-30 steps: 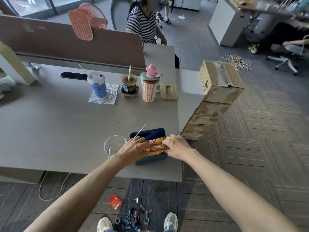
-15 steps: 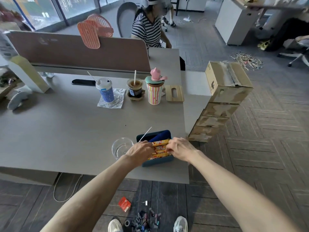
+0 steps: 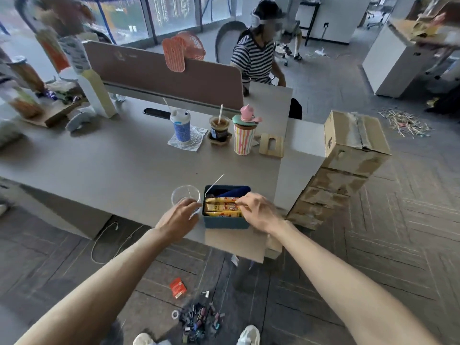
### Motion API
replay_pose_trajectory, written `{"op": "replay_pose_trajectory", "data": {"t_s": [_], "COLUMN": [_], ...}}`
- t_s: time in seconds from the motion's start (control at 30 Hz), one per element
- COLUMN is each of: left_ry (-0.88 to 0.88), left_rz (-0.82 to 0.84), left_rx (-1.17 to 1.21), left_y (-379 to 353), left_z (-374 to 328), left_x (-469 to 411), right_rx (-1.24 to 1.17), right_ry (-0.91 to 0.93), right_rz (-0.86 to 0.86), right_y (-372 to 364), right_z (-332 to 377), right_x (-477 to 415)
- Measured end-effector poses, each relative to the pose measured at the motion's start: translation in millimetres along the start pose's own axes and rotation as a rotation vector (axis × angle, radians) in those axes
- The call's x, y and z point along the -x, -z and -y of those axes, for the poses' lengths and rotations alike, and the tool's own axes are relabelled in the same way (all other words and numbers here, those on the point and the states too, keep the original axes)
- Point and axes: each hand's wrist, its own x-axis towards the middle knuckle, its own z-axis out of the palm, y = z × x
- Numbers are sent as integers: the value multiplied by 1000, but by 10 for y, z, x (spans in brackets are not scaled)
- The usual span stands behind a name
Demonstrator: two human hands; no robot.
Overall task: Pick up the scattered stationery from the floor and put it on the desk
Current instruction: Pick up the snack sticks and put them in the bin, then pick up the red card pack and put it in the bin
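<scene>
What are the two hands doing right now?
Left hand: holding the glass.
Right hand: pinching a yellow packet in the box.

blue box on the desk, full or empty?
Full: yellow sachets lie packed side by side across the blue box, about level with its rim; a dark blue item fills the back.

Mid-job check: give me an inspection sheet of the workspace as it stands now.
Surface: grey desk, holding a blue box of yellow sachets.
Job's things: stationery pile, red packet and tape roll lie on the floor.
Clutter: clear glass, blue cup, iced coffee, striped cup, wooden block on the desk.
Hands: left hand at the glass, right hand fingertips on the sachets; grips unclear.
Cables: thin cable looped on the floor by the desk.
Surroundings: stacked cardboard boxes beside the desk; seated person behind the divider.
</scene>
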Motion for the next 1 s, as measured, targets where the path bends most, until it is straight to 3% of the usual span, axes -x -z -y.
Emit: {"op": "replay_pose_trajectory", "data": {"t_s": [0.13,0.43,0.6,0.8,1.0], "left_ry": [91,27,201,348,526], "left_rz": [76,290,403,302,347], "left_rx": [38,133,140,120,97], "left_y": [88,41,-379,-1387,-3193], "left_z": [-128,-156,1,667,1727], "left_x": [398,1849,2612,3017,3462], "right_rx": [-30,-121,-205,-259,-331], "right_ry": [-45,-310,-440,-515,-495], "right_rz": [-62,-171,-85,-37,-25], "right_y": [-197,-1315,-1973,-3167,-5180], "right_z": [388,1247,1510,1118,350], "right_x": [347,1706,2305,2278,1993]}}
